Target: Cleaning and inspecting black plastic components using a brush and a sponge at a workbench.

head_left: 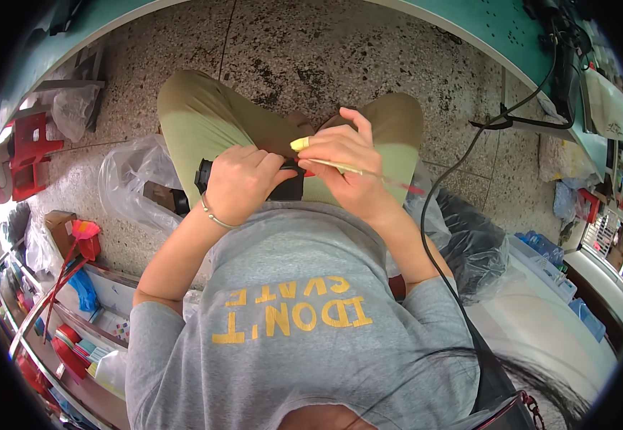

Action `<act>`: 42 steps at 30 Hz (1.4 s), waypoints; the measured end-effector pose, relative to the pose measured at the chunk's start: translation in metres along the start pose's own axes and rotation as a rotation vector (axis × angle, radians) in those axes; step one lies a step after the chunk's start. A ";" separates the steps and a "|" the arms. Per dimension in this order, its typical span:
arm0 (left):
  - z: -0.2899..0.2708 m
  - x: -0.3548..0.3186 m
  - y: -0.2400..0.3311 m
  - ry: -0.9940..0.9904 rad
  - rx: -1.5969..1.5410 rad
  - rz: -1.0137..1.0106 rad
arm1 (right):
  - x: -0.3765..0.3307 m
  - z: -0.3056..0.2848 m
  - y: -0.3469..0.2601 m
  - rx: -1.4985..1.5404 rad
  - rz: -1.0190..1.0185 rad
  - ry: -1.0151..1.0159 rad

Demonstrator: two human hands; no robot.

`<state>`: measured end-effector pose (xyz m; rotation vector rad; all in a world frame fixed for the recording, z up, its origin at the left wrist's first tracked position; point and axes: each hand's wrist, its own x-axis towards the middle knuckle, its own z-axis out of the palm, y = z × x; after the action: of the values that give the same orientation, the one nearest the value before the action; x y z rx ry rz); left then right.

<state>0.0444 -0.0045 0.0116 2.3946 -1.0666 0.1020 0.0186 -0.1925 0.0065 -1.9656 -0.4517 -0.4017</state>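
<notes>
My left hand (243, 179) is closed around a black object (289, 188), which rests over my lap and partly disappears under my fingers; its kind cannot be made out. Pinched in my right hand (347, 165) is a thin pale stick-like tool (354, 170), blurred toward its reddish right end. The tool's other end reaches toward the black object, where a bit of red shows. A yellow finger cover (299, 144) sits on one finger of my right hand. Both hands are close together above my thighs.
Clear plastic bags (136, 179) lie on the speckled floor left of my legs, with a dark bag (473, 247) at the right. A black cable (455, 168) runs down past my right arm. A green-topped table (462, 21) curves across the far side. A red stool (28, 154) stands left.
</notes>
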 end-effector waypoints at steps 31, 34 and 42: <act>-0.003 -0.001 -0.005 -0.081 0.002 0.085 | 0.000 -0.001 0.011 0.214 0.314 -0.263; -0.002 -0.001 -0.006 -0.069 0.040 0.130 | -0.004 0.003 0.008 0.676 0.819 -0.223; 0.002 0.000 -0.009 -0.042 0.043 0.172 | -0.007 0.005 0.017 0.757 0.804 -0.257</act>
<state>0.0503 -0.0008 0.0061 2.3481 -1.3014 0.1357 0.0213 -0.1954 -0.0122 -1.2954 0.0657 0.4832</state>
